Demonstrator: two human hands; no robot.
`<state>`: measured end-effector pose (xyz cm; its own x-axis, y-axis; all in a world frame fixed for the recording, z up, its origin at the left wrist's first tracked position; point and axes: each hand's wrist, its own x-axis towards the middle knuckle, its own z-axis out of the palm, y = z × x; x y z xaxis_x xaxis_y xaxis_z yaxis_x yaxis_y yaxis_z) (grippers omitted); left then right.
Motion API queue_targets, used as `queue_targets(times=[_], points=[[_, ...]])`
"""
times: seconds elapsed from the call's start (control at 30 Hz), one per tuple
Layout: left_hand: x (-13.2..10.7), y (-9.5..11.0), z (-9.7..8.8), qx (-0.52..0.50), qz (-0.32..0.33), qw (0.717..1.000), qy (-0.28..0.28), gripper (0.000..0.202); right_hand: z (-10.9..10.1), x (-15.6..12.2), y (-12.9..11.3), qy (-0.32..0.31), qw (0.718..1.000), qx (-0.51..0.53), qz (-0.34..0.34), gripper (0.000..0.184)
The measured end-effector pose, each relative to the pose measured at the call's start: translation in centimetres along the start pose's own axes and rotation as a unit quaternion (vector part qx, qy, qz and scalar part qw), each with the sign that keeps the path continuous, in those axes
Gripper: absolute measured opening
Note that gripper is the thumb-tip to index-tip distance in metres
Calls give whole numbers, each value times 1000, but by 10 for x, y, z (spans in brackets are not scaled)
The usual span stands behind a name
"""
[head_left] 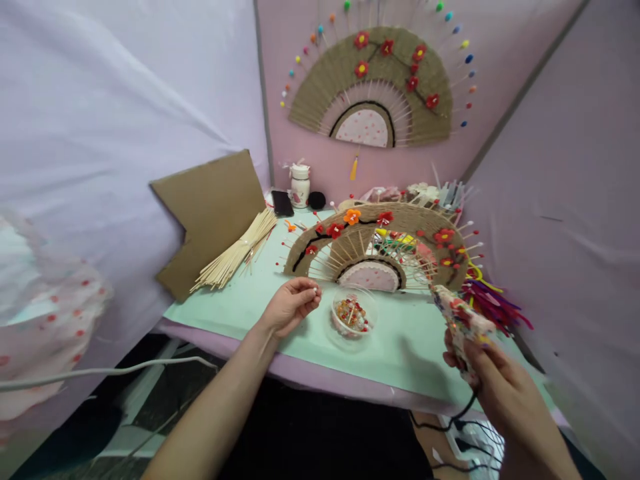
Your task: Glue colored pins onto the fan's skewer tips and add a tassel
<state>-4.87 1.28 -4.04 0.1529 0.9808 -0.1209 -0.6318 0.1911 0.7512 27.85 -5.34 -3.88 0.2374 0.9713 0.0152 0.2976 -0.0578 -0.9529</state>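
Note:
My left hand (294, 305) pinches a small white bead (315, 291) between thumb and fingertips, just left of a clear round tub (364, 341). Red, amber and clear beads (351, 313) fill the tub's bottom. In my right hand (493, 377) is a glue gun (463, 323) with a colourful patterned body, its nozzle tilted up and left near a fan's right end. That fan (395, 213), of twine and thin sticks, stands on the table behind the tub. Felt flowers (336, 231) and bead-tipped sticks decorate it; its lower middle is a pale dotted half-circle (371, 276).
A finished-looking fan (370, 57) hangs on the pink back wall. Cardboard (215, 207) and a bundle of thin sticks (240, 253) lie at left. A white bottle (300, 185) and phone (283, 203) stand behind. Purple pipe cleaners (493, 303) lie right; a black cord (465, 410) trails below.

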Motion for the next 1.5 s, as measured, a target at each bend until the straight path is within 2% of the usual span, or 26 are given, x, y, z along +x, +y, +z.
queue_targets(times=[0.1,0.17,0.27,0.37,0.47,0.53,0.73,0.9,1.1,1.5], points=[[-2,-6,-4,-13,-1,1000,-7,31,26,-20,-15,-86,978,190,31,47],[-3,-10,-5,-18,-9,1000,-9,31,46,-31,-19,-140,960,242,34,46],[-4,-14,-7,-27,-15,999,-8,31,74,-40,-17,-208,948,242,16,42],[-4,-16,-10,-37,-14,999,-7,31,95,-43,-16,-246,946,211,6,44],[-5,-19,-14,-39,-13,999,-7,31,109,-44,-18,-262,952,159,13,51],[-5,-21,-15,-37,-8,999,-8,31,116,-45,-19,-251,960,127,11,55],[-7,-20,-12,-43,23,998,-50,32,129,-51,-17,-211,970,113,-29,54],[-9,-18,-7,-51,35,996,-68,37,135,-53,-12,-215,970,107,-48,50],[-7,-22,-12,-42,33,994,-91,34,135,-53,-9,-212,973,50,-80,51],[-9,-19,-8,-46,23,995,-88,40,135,-48,7,-202,975,27,-87,49]])
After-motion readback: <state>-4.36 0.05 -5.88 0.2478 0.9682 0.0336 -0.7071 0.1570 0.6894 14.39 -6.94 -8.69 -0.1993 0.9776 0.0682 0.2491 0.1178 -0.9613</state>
